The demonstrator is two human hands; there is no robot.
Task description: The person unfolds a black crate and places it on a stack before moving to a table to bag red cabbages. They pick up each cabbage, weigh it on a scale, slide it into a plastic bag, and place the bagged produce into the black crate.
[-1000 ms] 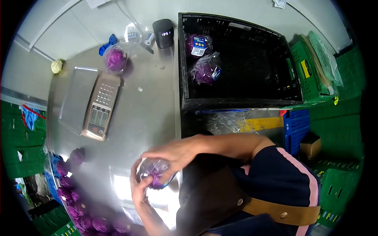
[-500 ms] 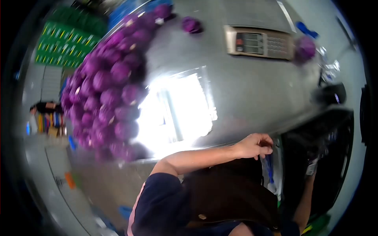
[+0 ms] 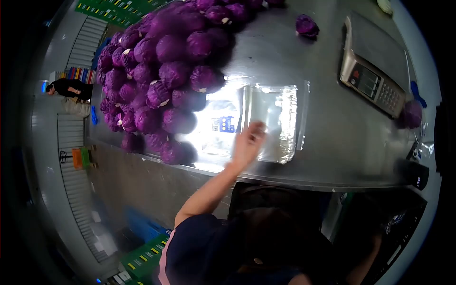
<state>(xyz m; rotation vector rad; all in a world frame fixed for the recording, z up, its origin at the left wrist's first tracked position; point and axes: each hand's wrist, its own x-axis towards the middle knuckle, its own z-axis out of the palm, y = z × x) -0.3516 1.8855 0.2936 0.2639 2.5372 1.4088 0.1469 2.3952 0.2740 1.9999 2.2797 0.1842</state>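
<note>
My left hand [image 3: 248,143] is over a stack of clear plastic bags [image 3: 273,107] lying on the metal table. Its fingers are loosely bent and slightly blurred, with nothing visible in them. A blue printed label [image 3: 228,124] shows on the bags, left of the hand. Beyond them rises a big pile of purple cabbages [image 3: 173,73]. My right forearm [image 3: 368,256] reaches down at the lower right beside a black crate [image 3: 403,209]. Deep shadow hides the fingers of my right hand there. Something shiny [image 3: 395,221] lies inside the crate, too dark to make out.
A digital scale [image 3: 375,85] stands on the table [image 3: 327,142] at the right. One cabbage [image 3: 307,26] lies alone near the back, another [image 3: 411,114] beside the scale. Green crates [image 3: 114,12] are stacked behind the pile. Another person [image 3: 71,89] is far off at the left.
My left hand has moved left and forward from the table's front edge to the plastic bags. The view has swung left. My right hand, dimly visible earlier by the crate, is now lost in shadow.
</note>
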